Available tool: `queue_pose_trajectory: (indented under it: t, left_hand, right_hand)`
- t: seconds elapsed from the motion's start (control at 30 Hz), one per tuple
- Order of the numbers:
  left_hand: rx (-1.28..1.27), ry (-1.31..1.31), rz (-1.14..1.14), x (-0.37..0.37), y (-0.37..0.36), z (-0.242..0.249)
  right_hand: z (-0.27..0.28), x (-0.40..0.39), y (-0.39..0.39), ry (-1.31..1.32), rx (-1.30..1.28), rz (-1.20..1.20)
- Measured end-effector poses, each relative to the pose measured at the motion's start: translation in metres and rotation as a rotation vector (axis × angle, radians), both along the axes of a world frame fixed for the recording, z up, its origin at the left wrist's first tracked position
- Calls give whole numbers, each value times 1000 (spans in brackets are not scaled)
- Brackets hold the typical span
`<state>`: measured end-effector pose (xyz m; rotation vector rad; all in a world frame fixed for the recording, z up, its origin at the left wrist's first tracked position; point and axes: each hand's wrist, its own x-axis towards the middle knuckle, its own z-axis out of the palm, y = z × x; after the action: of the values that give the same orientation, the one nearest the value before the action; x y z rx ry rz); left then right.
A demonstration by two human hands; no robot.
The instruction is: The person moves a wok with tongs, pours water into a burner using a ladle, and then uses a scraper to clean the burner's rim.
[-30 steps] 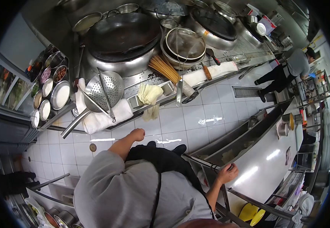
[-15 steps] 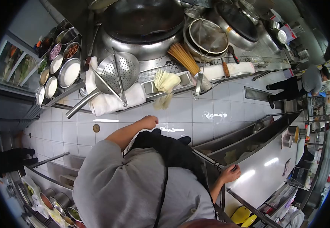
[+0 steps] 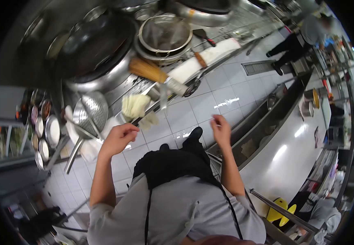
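Both hands raised and empty, in front of the wok station.

Left hand [image 3: 117,139] loosely curled, holding nothing, nearest the folded yellow cloth [image 3: 135,105] on the steel ledge and the perforated ladle [image 3: 89,111] just beyond. Right hand [image 3: 221,130] open, fingers relaxed, above the tiled floor [image 3: 209,102] beside the prep counter [image 3: 283,159]. Judgement: a clean reach favours the left hand; approach the cloth from above, clear of the ladle handle.

Left hand [image 3: 117,139]: raised over the tiled floor [image 3: 209,102], fingers loosely curled, nothing held.
Right hand [image 3: 221,130]: lifted, fingers spread, nothing held, just beside the steel surface [image 3: 283,163].
Perforated ladle [image 3: 89,112]: laid on a white cloth [image 3: 89,149], near the left hand.
Wok [image 3: 95,49]: seated in the stove.
Yellow rag [image 3: 135,105]: draped on the stove edge.
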<state>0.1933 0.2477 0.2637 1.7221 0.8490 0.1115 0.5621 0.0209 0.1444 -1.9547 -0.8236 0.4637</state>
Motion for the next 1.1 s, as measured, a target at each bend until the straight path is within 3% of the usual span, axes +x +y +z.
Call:
queue_pose_trajectory:
  t: [0.1,0.23,0.33,0.5,0.6,0.63,0.8,1.0,1.1]
  left_hand:
    - [168,-72,204,42,4,26]
    - [436,-7,246,109,10,60]
    - [532,-56,213,155,15,67]
    - [634,-18,148,244,18,94]
    - [517,27,124,296,23,108]
    - [640,-14,82,309,29,99]
    - [571,27,-30,379,42,99]
    - [674,-113,-97,429,81,39]
    - [686,-101,67,437,96,34]
  right_hand:
    - [-1,12,63,120,18,235]
    - [16,41,86,173,-113,537]
    - [-6,76,63,143,-152,577]
    - [-29,155,9,281,-287,448]
    - [-33,206,-2,308,-318,305]
    - [-36,220,-1,313,-318,255]
    - [-38,272,27,371,-154,180]
    - [-45,301,79,499,-274,392]
    - [-40,326,97,460,-434,507]
